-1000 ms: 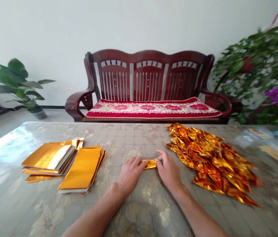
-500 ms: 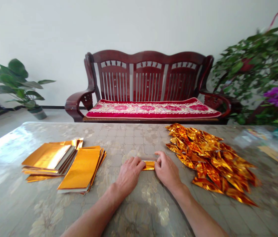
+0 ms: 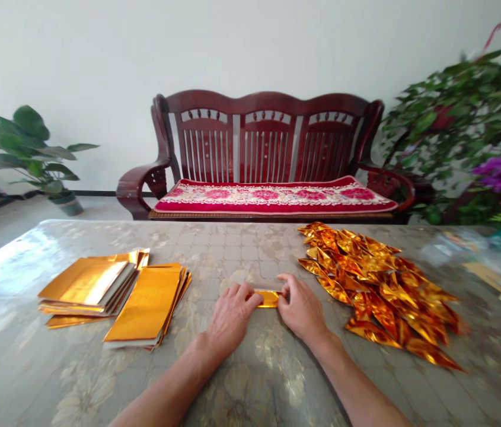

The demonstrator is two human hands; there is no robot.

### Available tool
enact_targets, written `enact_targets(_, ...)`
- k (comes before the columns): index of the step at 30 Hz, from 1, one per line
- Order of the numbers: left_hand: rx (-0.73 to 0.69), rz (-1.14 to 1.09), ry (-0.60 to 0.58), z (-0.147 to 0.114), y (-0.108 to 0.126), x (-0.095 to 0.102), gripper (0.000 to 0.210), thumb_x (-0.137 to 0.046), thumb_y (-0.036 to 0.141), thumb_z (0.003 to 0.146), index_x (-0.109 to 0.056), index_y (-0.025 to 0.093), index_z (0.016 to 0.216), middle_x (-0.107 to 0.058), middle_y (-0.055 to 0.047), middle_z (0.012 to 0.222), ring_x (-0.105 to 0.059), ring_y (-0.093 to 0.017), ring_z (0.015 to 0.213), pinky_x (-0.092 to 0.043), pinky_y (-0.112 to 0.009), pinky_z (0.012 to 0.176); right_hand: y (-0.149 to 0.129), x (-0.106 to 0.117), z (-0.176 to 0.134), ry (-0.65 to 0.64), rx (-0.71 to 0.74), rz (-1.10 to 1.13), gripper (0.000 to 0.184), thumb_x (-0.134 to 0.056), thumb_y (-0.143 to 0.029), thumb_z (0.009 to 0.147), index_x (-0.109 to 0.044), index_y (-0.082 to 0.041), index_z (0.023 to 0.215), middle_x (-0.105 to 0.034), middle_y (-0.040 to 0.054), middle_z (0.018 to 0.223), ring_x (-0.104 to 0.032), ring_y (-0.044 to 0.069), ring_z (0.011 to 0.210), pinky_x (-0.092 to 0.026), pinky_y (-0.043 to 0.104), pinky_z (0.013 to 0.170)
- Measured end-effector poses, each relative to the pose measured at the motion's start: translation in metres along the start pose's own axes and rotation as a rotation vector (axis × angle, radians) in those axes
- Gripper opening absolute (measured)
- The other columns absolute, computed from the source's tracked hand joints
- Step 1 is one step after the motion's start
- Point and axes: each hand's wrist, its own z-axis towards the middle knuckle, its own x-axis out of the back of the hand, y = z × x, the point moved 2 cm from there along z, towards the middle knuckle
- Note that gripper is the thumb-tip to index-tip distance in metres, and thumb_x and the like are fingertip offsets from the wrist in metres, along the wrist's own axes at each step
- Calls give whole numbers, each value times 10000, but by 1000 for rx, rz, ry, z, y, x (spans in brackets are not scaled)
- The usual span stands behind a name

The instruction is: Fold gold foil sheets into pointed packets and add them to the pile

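Barely moved since earlier, the narrow gold paper strip [image 3: 268, 299] is pinched by left hand [image 3: 231, 311] and right hand [image 3: 302, 307], seemingly for steadiness.

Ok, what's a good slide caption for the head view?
Both hands hold a gold strip between sheets and folded pieces.

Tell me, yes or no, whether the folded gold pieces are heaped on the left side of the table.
No, the heap of folded pieces lies to the right of the right hand.
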Motion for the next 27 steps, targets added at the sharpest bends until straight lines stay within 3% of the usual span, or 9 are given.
enact_targets(4,-32,-3,-8,-2,0,2,345,-537,189,946,-562,369,1239,-567,-8,1151,-504,-216,1037,-425,-344,869,0,0,0,-1,9,9,427,-540,-117,773,-572,-223,1185,-656,-3,864,-586,188,872,-390,283,741)
enact_targets(18,-22,41,-27,-3,4,2,269,-498,205,960,-571,332,1186,-567,-26,1164,-485,-230,1034,-391,-375,859,5,1,0,-22,40,36,500,-554,-84,723,-568,-214,1205,-667,13,922,-583,196,915,-411,286,809)
enact_targets(27,-38,115,-31,-4,9,5,224,-498,233,965,-554,299,1172,-571,-40,1129,-492,-241,1023,-403,-395,853,7,3,0,-30,27,94,392,-519,-93,738,-582,-209,1107,-676,18,962,-596,194,956,-423,292,835)
